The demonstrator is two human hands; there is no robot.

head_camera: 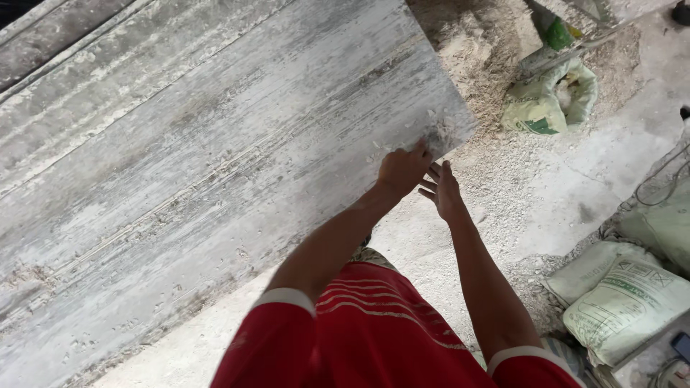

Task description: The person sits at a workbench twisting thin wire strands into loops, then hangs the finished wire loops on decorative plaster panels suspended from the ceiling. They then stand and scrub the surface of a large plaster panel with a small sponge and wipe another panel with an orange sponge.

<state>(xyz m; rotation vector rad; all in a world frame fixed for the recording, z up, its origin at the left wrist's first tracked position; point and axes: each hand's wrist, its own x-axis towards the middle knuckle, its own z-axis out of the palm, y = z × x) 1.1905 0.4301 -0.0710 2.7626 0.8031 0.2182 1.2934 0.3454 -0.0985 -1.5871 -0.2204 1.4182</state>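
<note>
- Left hand (402, 171) grips the near-right corner of the big grey slab (201, 165), holding it raised.
- Right hand (442, 190), fingers spread open, hovers just beside that corner.
- 2 sacks (622, 298) lie near right on the dusty floor (532, 194).

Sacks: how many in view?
3 clear: an open green sack top right by the sand, two white sacks stacked lower right. A pale green one at the right edge may be a fourth.
</note>
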